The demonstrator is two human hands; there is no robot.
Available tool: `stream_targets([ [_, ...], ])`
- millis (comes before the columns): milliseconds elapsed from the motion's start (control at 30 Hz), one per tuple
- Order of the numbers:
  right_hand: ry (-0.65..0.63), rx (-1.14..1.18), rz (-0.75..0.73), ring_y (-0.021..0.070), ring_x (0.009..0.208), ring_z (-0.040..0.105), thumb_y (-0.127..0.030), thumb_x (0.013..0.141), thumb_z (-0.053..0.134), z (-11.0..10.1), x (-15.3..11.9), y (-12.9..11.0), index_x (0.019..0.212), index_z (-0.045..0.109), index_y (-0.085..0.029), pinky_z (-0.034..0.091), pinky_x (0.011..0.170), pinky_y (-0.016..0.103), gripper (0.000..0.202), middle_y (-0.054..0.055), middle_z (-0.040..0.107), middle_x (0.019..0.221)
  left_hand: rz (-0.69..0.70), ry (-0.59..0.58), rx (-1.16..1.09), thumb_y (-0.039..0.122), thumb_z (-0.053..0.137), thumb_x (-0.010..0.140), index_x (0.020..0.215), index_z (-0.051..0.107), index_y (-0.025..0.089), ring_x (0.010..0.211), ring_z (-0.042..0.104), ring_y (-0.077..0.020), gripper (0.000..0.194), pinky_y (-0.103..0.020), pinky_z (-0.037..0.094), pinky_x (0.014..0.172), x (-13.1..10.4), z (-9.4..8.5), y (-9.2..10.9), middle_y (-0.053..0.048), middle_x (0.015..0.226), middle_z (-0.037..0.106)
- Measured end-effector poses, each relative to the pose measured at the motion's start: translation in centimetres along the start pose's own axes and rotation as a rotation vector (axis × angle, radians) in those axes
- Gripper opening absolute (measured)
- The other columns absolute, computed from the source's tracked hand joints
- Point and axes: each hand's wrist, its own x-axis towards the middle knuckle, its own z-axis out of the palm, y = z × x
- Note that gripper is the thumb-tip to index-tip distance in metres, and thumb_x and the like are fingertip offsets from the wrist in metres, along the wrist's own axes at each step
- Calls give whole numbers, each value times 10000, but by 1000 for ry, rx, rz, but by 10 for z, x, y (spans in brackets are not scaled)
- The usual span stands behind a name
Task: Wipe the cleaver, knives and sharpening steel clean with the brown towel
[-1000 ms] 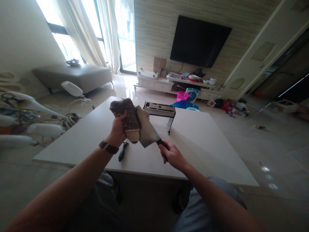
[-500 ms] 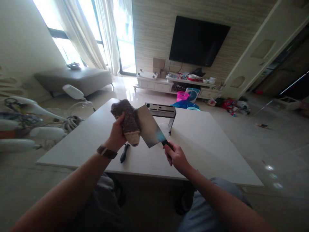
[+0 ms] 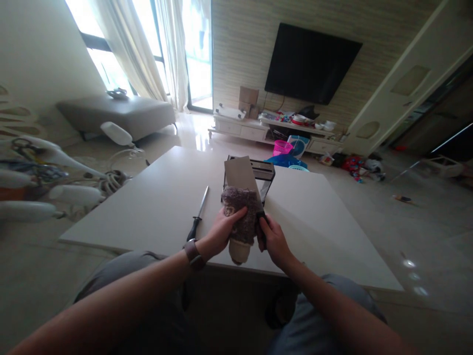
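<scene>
A fuzzy brown cloth item (image 3: 244, 199) with a pale lower end is gripped by my left hand (image 3: 220, 231), thumb on top. It lies over the lower part of the wide blade of a cleaver (image 3: 240, 172). My right hand (image 3: 272, 239) is closed round the cleaver's black handle, just right of the cloth. Behind the blade stands a black-and-silver frame (image 3: 266, 170) on the white table (image 3: 318, 217), partly covered by the blade. A sharpening rod (image 3: 199, 212) with a black handle lies on the table, left of my hands.
White chair-like parts and coiled cables (image 3: 114, 181) are left of the table. Beyond its far edge are a pink basket (image 3: 282, 147) and a blue item (image 3: 286, 160). A low white cabinet (image 3: 236, 129) stands at the wall below a television (image 3: 312, 64).
My left hand and the fuzzy cloth have moved right and nearer to me, onto the blade. The cleaver now points more away from me, and the whole sharpening rod shows.
</scene>
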Motion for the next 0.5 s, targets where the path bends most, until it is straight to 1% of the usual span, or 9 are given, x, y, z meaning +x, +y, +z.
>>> stream_targets([
  [100, 2, 5, 36, 65, 307, 395, -644, 899, 592, 0, 0, 2, 833, 469, -232, 319, 283, 192, 435, -120, 449, 522, -7, 5, 27, 338, 940, 668, 1090, 715, 126, 803, 765, -233, 523, -327, 649, 733, 1, -1, -8, -151, 1061, 788],
  [200, -25, -20, 53, 71, 301, 397, -643, 899, 587, -1, -1, 3, 836, 478, -229, 326, 282, 190, 433, -122, 443, 488, -22, 11, 43, 344, 949, 644, 1060, 716, 123, 742, 751, -225, 526, -337, 645, 699, 2, -3, -7, -140, 998, 793],
  [367, -42, 11, 85, 70, 304, 416, -653, 872, 612, -1, -1, -3, 814, 473, -228, 339, 280, 196, 450, -113, 472, 515, 51, 32, 142, 334, 947, 626, 995, 733, 118, 699, 731, -203, 478, -304, 626, 657, -2, -2, 3, -112, 900, 790],
  [500, -48, 36, 73, 69, 304, 421, -640, 869, 625, -3, 4, -14, 791, 471, -229, 338, 281, 196, 446, -111, 471, 517, 48, 8, 143, 315, 946, 616, 948, 732, 119, 699, 732, -209, 441, -310, 626, 637, 0, 1, 14, -118, 924, 791],
])
